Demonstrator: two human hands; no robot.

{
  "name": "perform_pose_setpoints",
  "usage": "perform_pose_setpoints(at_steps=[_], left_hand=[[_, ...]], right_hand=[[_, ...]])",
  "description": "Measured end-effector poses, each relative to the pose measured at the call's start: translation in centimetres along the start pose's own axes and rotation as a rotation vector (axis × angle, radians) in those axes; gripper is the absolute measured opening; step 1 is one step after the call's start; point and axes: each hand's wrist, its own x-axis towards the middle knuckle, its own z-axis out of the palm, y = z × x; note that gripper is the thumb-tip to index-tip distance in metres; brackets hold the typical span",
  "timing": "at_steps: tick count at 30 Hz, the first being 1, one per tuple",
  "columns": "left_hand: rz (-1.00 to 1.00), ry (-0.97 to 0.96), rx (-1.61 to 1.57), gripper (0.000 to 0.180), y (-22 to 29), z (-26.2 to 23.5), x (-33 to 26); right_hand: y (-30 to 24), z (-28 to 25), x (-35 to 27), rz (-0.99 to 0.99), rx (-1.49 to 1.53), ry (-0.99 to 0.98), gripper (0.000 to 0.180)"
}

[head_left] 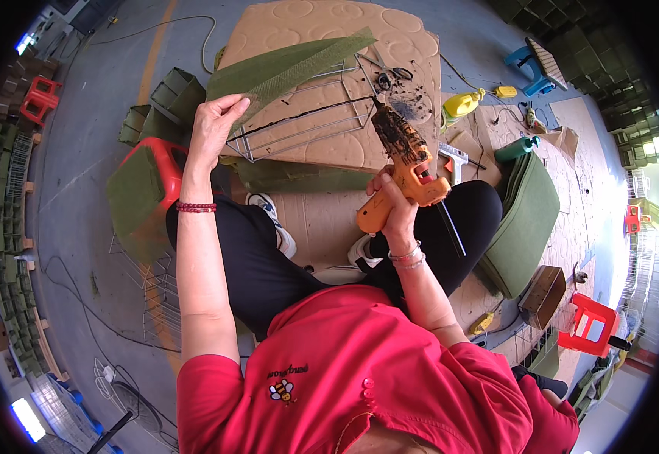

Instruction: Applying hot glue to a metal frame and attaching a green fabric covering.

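Note:
My left hand [214,125] pinches the edge of a green mesh fabric sheet [291,68] between thumb and fingers. The sheet is lifted at a slant above a wire frame [365,115], which lies on a quilted tan board [322,19]. A black strip of glue runs along one wire of the frame. My right hand [395,206] grips an orange glue gun [416,172], its front caked in black residue. The gun's nozzle is at the frame's right end, by the end of the black strip. A glue stick [453,229] sticks out of its back.
Scissors [391,73] and black crumbs lie on the board's right. To the right are a yellow bottle [462,104], a green bottle [517,148] and stacked green sheets [526,219]. A red stool [164,170] and green boxes [178,94] stand left. Cords cross the floor.

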Motion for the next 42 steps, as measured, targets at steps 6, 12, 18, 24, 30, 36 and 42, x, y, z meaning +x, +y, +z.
perform_pose_setpoints(at_steps=[6,12,18,24,30,36,42], left_hand=[[0.002,-0.001,-0.005,0.033,0.0,0.0,0.1],[-0.010,0.016,0.011,0.033,0.0,0.1,0.1],[-0.008,0.017,0.009,0.032,-0.1,0.1,0.0],[-0.001,0.010,0.002,0.032,-0.2,0.0,0.1],[-0.002,0.006,0.007,0.032,-0.1,0.0,0.1],[0.066,0.047,-0.016,0.031,0.3,0.5,-0.1],[0.058,0.043,-0.006,0.032,-0.1,0.4,0.0]], right_hand=[[-0.1,-0.1,0.0,0.011,0.005,0.023,0.028],[-0.2,-0.1,-0.1,-0.006,0.005,0.019,0.030],[0.1,-0.4,0.2,-0.008,0.038,0.017,0.031],[0.1,-0.5,0.2,-0.011,0.077,0.029,0.030],[0.0,-0.6,0.0,0.001,0.041,0.031,0.030],[0.3,-0.9,0.1,-0.007,0.063,0.026,0.028],[0.1,-0.9,0.0,0.006,0.039,0.026,0.027]])
